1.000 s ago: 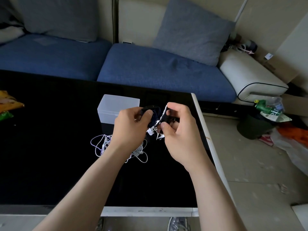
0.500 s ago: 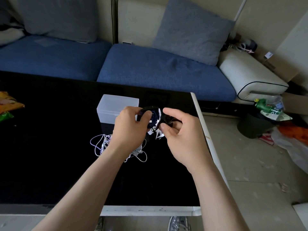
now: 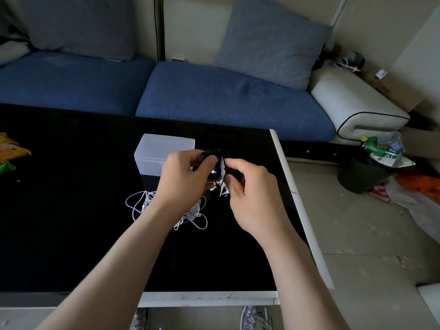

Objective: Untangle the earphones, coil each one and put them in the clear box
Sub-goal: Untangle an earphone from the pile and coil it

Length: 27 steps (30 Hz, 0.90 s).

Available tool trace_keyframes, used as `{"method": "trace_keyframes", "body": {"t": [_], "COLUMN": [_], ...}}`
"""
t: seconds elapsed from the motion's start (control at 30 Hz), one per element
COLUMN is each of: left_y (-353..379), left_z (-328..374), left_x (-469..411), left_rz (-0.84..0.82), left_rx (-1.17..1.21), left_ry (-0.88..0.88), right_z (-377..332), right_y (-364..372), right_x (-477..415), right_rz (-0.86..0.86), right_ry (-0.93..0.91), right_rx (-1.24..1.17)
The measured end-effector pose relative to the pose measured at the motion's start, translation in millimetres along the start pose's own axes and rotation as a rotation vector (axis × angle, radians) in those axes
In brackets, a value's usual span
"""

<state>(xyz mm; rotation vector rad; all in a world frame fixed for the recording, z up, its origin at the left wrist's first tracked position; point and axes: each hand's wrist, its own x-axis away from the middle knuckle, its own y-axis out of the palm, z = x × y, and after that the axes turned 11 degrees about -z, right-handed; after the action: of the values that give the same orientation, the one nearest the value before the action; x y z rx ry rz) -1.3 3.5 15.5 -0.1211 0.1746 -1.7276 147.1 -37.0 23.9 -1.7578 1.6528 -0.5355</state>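
Note:
A dark coil of black earphone cable [image 3: 215, 152] is held above the black table [image 3: 71, 210]. My left hand [image 3: 183, 177] grips the coil, thumb pressed on its front. My right hand [image 3: 250, 194] pinches the cable's other side, close against the left hand. Small white bits [image 3: 222, 184] hang below the coil; what they are is unclear. A tangle of white earphones [image 3: 145, 203] lies on the table under my left wrist, partly hidden by it. The clear box [image 3: 164, 153] stands shut just behind my left hand.
A blue sofa [image 3: 214, 96] with grey cushions runs along the table's far side. Snack packets [image 3: 9, 151] lie at the table's left edge. The table's white right edge [image 3: 297, 203] borders bare floor with a dark bin [image 3: 359, 172] and litter.
Both hands have drawn closer together around the black coil. My right hand turned over and moved left against the left hand's thumb. The white earphones and the box have not moved.

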Motion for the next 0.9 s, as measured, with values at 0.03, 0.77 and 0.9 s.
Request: {"method": "trace_keyframes", "body": {"t": [0.03, 0.77, 0.9], "left_y": [-0.2, -1.6, 1.7], "left_z": [-0.2, 0.8, 3.6], "left_x": [-0.3, 0.5, 3.1], "left_rz": [-0.002, -0.228, -0.253], "left_rx": [0.016, 0.181, 0.232], "left_ry": [-0.006, -0.035, -0.037], "right_z": [0.0, 4.2, 3.9], "right_y": [-0.8, -5.1, -1.9], "right_x": [0.8, 1.5, 0.9], "right_rz": [0.000, 0.239, 0.314], "right_ry": [-0.001, 0.050, 0.035], "right_rx": [-0.015, -0.073, 0.058]}}
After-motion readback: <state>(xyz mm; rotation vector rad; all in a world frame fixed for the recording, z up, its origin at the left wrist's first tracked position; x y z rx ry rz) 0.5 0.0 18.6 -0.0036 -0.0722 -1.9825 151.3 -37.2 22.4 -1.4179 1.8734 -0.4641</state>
